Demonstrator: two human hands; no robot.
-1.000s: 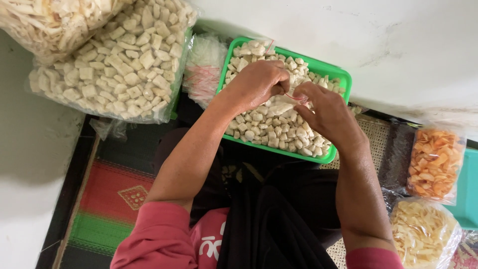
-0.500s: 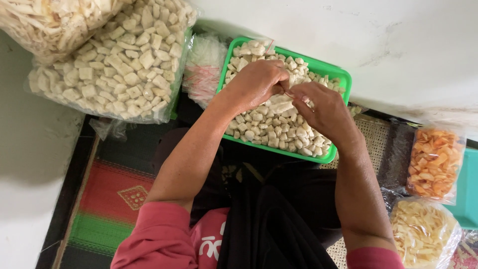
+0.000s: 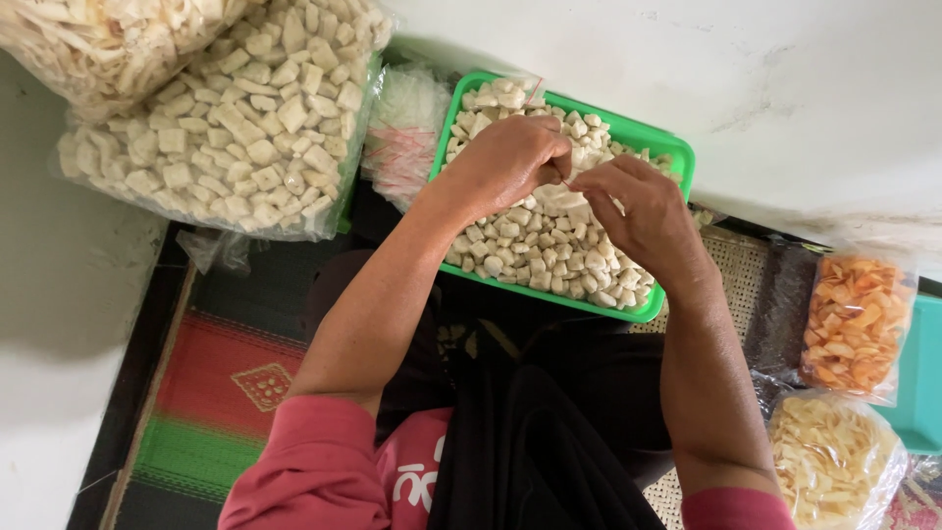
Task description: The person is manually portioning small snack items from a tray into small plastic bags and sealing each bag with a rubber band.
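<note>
Two hands meet over a small clear bag (image 3: 561, 199) of pale cracker pieces, which sits above the heap in the green tray (image 3: 659, 147). The left hand (image 3: 505, 162) is curled, its fingertips pinched on the bag's gathered top. The right hand (image 3: 643, 218) pinches a thin red band (image 3: 569, 183) at that same spot, thumb and forefinger closed on it, the other fingers loosely bent. The fingertips of both hands almost touch above the bag.

Under both hands the tray is filled with loose pale cracker cubes (image 3: 535, 250), heaped from rim to rim. Just beyond the left hand, on its outer side, lies a stack of empty clear bags (image 3: 402, 128) with red marks on them. Farther out on that side rests a large clear sack of bigger pale cubes (image 3: 231, 123), and beyond it, at the frame's corner, another sack of pale chips (image 3: 108, 39).

On the outer side of the right forearm, well apart from the hands, stands a clear bag of orange chips (image 3: 856, 319), and nearer the person a bag of pale yellow chips (image 3: 834, 456). A teal tray edge (image 3: 922, 378) shows just past these two bags.

Below the forearms lies a striped woven mat (image 3: 221, 393) in red and green on the floor, with the person's red sleeves (image 3: 304, 471) and dark clothing in the near foreground.
</note>
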